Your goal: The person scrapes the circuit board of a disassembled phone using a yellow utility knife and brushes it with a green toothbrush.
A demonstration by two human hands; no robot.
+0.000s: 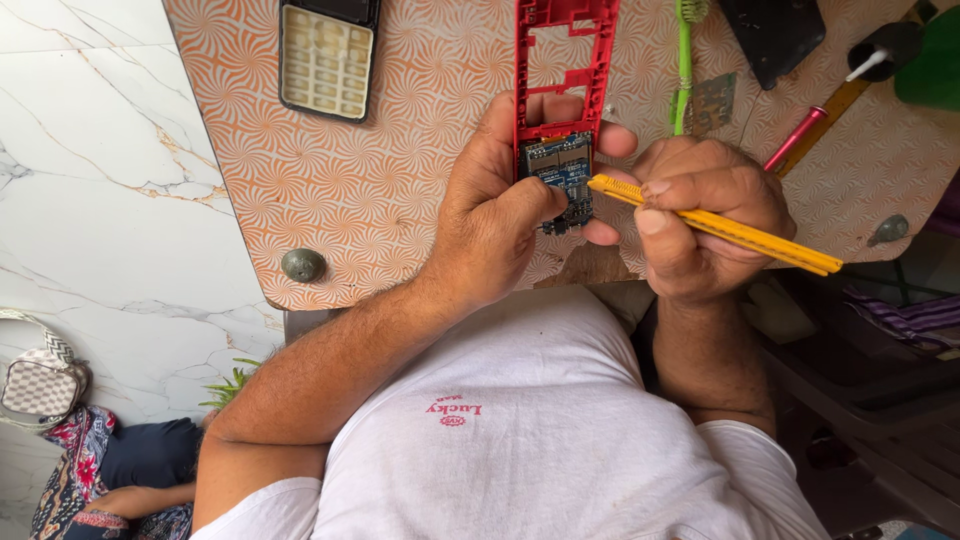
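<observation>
Patterned tabletop: keypad, green toothbrush flank hands' red frame.

White marble floor, patterned worktop

From my feed I look down on a small table with an orange-and-cream swirl laminate top and a round metal stud near its rounded corner. Left of it I see white marble floor with grey and gold veins, evenly lit by soft daylight. A checked handbag lies at the lower left, beside floral fabric. Dark shelving fills the right side
</observation>
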